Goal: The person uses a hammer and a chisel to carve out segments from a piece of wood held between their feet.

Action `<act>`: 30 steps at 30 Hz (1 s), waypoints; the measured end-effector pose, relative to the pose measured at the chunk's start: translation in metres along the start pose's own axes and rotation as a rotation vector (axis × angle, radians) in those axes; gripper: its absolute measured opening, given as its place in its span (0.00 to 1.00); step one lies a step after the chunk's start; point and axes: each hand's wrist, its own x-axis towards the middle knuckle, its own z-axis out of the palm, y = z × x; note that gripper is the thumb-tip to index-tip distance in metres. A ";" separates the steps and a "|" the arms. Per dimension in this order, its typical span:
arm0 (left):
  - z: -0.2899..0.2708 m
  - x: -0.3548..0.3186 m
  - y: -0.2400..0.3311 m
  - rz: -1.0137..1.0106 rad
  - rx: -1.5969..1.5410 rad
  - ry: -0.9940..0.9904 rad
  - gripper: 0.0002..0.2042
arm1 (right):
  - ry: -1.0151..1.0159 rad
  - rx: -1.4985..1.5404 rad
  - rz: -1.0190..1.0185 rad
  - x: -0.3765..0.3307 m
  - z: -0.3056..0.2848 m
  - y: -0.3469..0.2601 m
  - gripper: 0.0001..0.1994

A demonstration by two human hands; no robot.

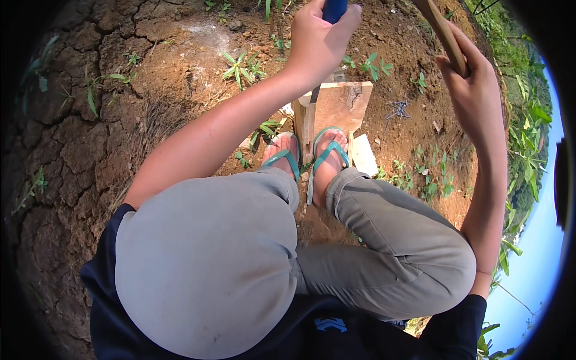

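My left hand [321,45] is closed around the blue handle of a chisel [334,9]. Below the fist, the narrow dark blade meets the top end of a wooden piece [305,129] standing between my feet. A wider light-brown board [343,103] is right beside that piece. Raised at the right, my right hand [475,90] grips a brown wooden tool handle [445,36]; its head lies outside the picture, so the tool's kind does not show. My feet, in green flip-flops [331,153], stand close on either side of the wooden piece.
A small pile of nails [398,110] lies on the soil right of the board. Next to my right foot is a pale wood offcut [363,155]. Cracked dry earth [72,150] spreads at left, with small green weeds [239,67] about. Bushes [528,126] edge the right side.
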 end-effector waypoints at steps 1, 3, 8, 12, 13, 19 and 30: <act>0.001 0.001 -0.005 0.031 -0.064 -0.010 0.11 | -0.038 -0.017 -0.080 -0.002 0.003 0.005 0.25; 0.004 0.005 -0.015 0.092 -0.192 -0.032 0.11 | -0.065 -0.046 -0.105 -0.004 0.002 0.006 0.24; 0.000 0.000 -0.019 0.011 -0.147 -0.012 0.10 | 0.032 0.079 -0.075 0.005 -0.004 0.013 0.25; 0.004 0.003 -0.013 0.001 -0.170 -0.032 0.08 | 0.048 0.071 -0.177 -0.005 0.016 0.023 0.24; 0.002 0.006 -0.010 0.035 -0.155 -0.026 0.08 | 0.044 0.102 -0.099 -0.004 0.012 0.019 0.24; 0.005 0.003 -0.013 -0.002 -0.176 -0.028 0.13 | 0.088 0.013 -0.264 -0.008 0.015 0.021 0.24; 0.002 0.007 -0.009 0.059 -0.151 -0.029 0.13 | 0.073 0.075 -0.090 -0.003 0.007 0.009 0.25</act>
